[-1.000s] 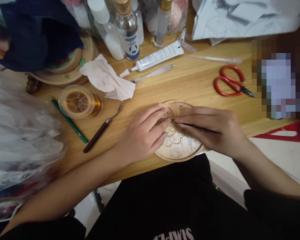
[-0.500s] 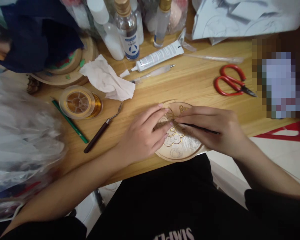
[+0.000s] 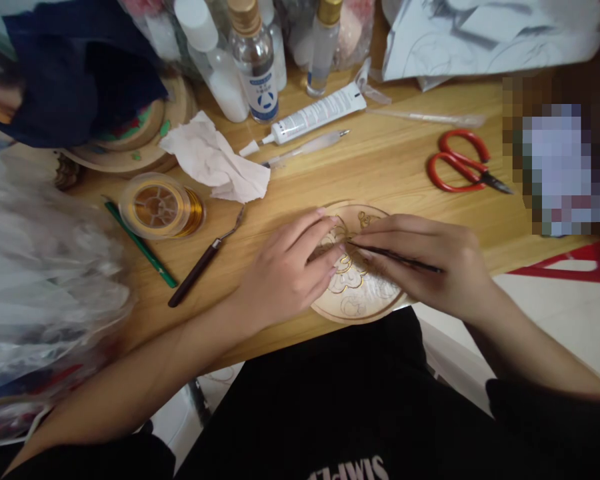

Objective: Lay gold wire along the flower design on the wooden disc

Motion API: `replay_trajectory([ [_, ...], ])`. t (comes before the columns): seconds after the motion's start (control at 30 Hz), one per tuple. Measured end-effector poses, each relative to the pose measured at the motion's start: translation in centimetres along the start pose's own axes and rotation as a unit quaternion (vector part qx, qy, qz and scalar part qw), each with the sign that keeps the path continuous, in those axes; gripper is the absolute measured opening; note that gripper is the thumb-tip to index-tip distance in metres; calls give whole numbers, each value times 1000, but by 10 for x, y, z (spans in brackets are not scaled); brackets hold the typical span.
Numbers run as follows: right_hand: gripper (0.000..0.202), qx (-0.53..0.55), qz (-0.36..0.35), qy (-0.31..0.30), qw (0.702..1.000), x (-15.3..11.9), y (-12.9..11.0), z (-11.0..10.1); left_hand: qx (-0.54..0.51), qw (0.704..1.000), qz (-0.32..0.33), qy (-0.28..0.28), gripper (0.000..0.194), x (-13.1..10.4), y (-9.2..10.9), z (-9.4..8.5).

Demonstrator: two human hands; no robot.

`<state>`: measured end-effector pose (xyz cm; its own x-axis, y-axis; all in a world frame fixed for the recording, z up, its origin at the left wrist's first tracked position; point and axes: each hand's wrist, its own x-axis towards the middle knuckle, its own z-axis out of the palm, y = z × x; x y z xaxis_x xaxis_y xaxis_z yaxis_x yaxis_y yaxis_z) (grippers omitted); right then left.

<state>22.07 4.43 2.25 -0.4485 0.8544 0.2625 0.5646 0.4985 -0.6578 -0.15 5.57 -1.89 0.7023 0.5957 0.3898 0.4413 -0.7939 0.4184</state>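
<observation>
A round wooden disc (image 3: 357, 312) lies at the table's front edge, bearing a pencil-like drawing partly outlined in gold wire (image 3: 349, 288). My left hand (image 3: 290, 270) rests across its left side, fingers stretched out and a little apart, fingertips on the drawn surface. From the right, my right hand (image 3: 435, 263) pinches slim dark tweezers (image 3: 400, 257). Their tip points at the middle of the disc, close to my left fingertips. What the tip touches is too small to make out, and both hands cover part of the drawing.
Left of the disc lie a spatula-like tool (image 3: 195, 272), a green pencil (image 3: 143, 243), a spool of gold wire (image 3: 160, 207) and a crumpled tissue (image 3: 215, 157). Behind are a white tube (image 3: 320, 112), a pen (image 3: 310, 145) and several bottles (image 3: 257, 73). Red-handled scissors (image 3: 467, 163) lie right.
The tweezers in my right hand have tilted slightly and their tip has shifted a little. My left hand and the disc have stayed in place.
</observation>
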Motion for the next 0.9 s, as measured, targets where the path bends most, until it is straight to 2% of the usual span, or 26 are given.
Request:
replay_trajectory([
  [0.2, 11, -5, 32, 19, 999, -2, -2, 5, 4, 1000, -1, 5, 23, 1, 1, -1],
  [0.5, 15, -16, 76, 47, 996, -6, -10, 12, -6, 1000, -10, -20, 27, -1, 1, -3],
  [0.67, 14, -18, 95, 71, 993, -8, -16, 18, 30, 999, -2, -23, 25, 1, 2, -5],
  [0.9, 15, -26, 143, 118, 982, -10, -26, 30, 23, 1000, -5, -12, 24, 2, 3, -4],
])
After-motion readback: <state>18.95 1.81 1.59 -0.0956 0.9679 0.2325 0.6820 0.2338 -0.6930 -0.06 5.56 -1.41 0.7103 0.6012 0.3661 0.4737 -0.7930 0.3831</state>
